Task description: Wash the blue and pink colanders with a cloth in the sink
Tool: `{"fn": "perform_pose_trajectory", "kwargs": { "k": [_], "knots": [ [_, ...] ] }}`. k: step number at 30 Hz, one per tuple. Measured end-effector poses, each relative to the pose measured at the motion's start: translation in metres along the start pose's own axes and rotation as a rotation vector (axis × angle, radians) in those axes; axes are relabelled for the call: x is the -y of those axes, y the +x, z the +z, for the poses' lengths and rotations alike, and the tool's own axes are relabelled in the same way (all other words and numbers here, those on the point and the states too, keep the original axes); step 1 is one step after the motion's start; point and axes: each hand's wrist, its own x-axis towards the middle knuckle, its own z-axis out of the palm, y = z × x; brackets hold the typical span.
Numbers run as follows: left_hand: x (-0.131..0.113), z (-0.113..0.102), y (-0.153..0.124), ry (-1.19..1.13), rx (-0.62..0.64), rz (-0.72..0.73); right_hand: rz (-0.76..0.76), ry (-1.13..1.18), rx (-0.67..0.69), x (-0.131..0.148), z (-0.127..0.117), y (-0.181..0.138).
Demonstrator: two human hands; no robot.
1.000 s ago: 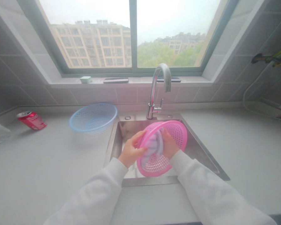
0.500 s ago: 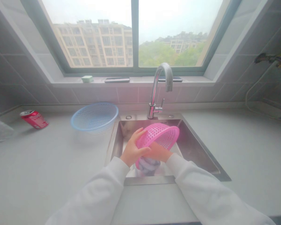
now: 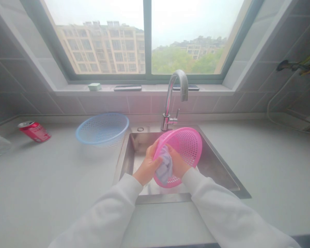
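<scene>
- The work is looking partway along: the cloth (image 3: 164, 168) is lying bunched against the inside of the pink basket (image 3: 193, 144), so the wiping is seeming under way rather than finished.
- How much of the wall is already being covered is not showing; the part under the cloth is hiding, and both hands are remaining to be freed from the basket and the cloth.
- The blue basket (image 3: 103, 129) is standing apart on the counter (image 3: 54, 182), left of the sink (image 3: 219, 172); nothing is telling whether it is wiped or not.
- The pink basket is hanging over the sink, in front of the faucet (image 3: 168, 94); whether its underside is touching the sink floor, I am not able to tell.
- It is tilting onto its side, its open mouth facing the person, its holed inner wall showing at the right.
- Its rim is making an oval, the longer line running from near left to far right.
- The left hand (image 3: 146, 168) is pinching the left rim, thumb in front, fingers going behind.
- The right hand (image 3: 179, 163) is reaching inside, curling around the cloth; its fingertips are partly hiding.
</scene>
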Motion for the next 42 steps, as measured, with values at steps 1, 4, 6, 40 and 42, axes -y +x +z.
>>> {"fn": "perform_pose_trajectory", "kwargs": {
  "k": [1, 4, 6, 40, 42],
  "knots": [
    [-0.001, 0.001, 0.0, -0.042, -0.032, 0.005, 0.012, -0.035, 0.006, 0.0, 0.004, -0.001],
    [-0.009, 0.0, 0.001, -0.146, -0.098, -0.008, 0.042, -0.252, 0.08, -0.002, 0.01, -0.004],
    [-0.014, -0.002, 0.001, -0.2, -0.112, -0.056, 0.042, -0.471, 0.181, -0.003, 0.01, -0.006],
    [-0.033, -0.012, -0.005, -0.22, -0.171, -0.076, -0.33, -0.963, -0.622, 0.006, -0.056, 0.02],
    [-0.033, -0.007, -0.007, -0.24, -0.164, -0.131, -0.512, -0.796, -0.716, 0.008, -0.053, 0.02]
  ]
}}
